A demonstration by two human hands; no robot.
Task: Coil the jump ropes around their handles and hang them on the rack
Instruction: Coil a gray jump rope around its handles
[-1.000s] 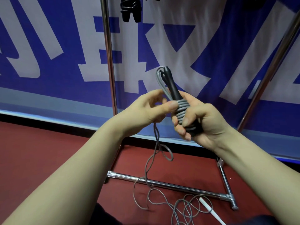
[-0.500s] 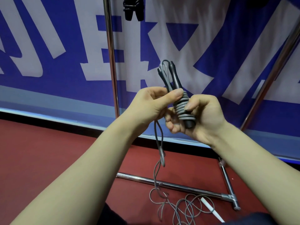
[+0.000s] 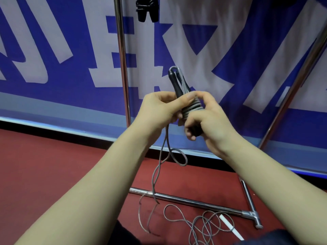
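Your right hand (image 3: 203, 119) grips the black handles (image 3: 177, 84) low down, held upright in front of you just right of the rack (image 3: 122, 59) post. Your left hand (image 3: 159, 106) pinches the grey cord (image 3: 192, 108), thumb pressing the top wrap. The cord looks light, limp and springy, so it probably slips; hold it close to the wraps. The turns sit tight, and the slack trails down to loose loops on the red floor (image 3: 53, 165).

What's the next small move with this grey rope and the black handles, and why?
Probably another wrap: left hand leads the grey rope round the black handles gripped by the right hand, since loose rope trails on the red floor.
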